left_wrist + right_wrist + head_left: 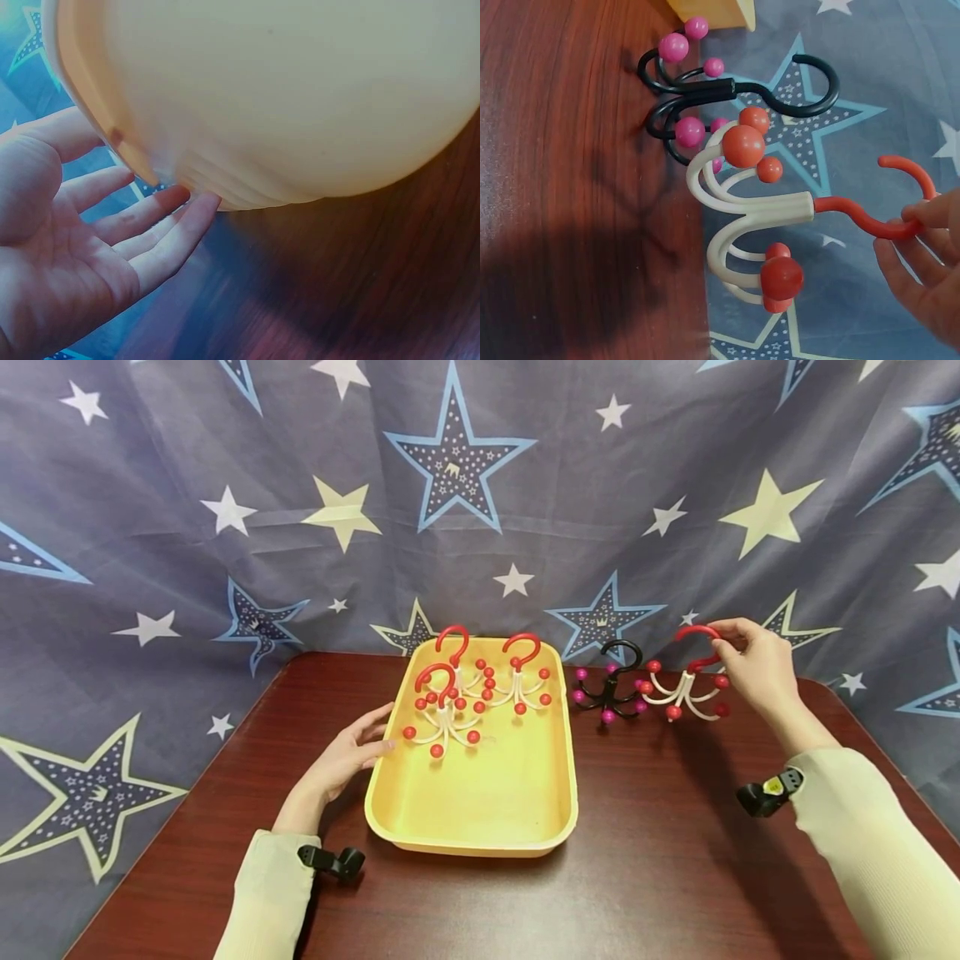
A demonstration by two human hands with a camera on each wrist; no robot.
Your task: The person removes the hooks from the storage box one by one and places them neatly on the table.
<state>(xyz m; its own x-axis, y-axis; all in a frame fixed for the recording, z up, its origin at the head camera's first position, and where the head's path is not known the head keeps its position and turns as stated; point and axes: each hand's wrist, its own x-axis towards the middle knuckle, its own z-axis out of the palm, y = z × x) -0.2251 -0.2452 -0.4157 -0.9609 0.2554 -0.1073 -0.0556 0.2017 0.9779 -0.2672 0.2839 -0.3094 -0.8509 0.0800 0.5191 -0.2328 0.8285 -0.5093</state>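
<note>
My right hand [757, 664] pinches the red hook of a white multi-arm hanger [780, 210] with red ball tips, and this hanger hangs raised above the table. Just to its left is a similar black hanger [611, 689] with pink balls. My left hand [341, 760] holds the left edge of a yellow tray [480, 850], its thumb over the rim and its fingers [180, 240] against the outer wall. Inside the tray's far half are three more red-hooked white hangers: a near one [444, 727], a far-left one [454, 647] and a right one [517, 681].
A dark red-brown wooden table [660, 877] lies under everything. Behind it hangs a grey-blue cloth [562, 502] printed with stars, close to the table's far edge. A black wrist camera [768, 793] sits on the right sleeve, another [333, 862] on the left.
</note>
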